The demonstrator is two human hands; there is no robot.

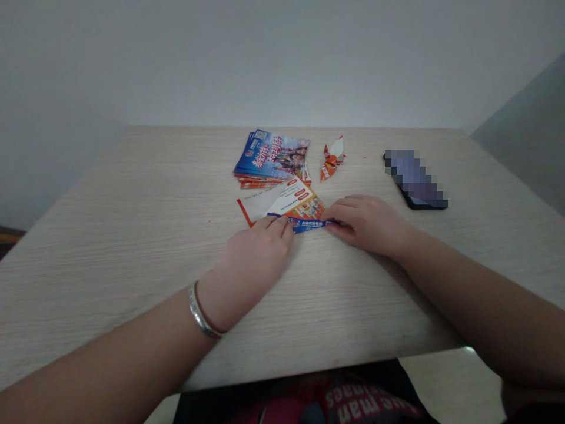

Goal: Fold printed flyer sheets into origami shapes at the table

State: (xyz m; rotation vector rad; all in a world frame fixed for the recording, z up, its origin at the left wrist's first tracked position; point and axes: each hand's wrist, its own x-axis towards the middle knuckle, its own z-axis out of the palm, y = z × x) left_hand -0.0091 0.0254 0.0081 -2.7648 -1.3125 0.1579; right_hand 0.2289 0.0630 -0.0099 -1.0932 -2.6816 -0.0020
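Observation:
A printed paper flyer point(304, 203) lies on the table in front of me, its near side folded over into a blue strip. My left hand point(265, 244) presses its closed fingers on the left part of that fold. At the right end of the fold, my right hand point(359, 221) pinches the paper between thumb and fingers. White, orange and red printing shows on the flyer's upper side. Just beyond it sits a stack of blue and orange flyers point(273, 154). A folded orange-and-white paper figure point(332, 158) rests to the right of the stack.
A dark phone point(415, 179) with a blurred screen lies on the right of the pale wooden table point(145, 235). The table's far edge meets a light wall point(282, 65). Its near edge is just above my lap.

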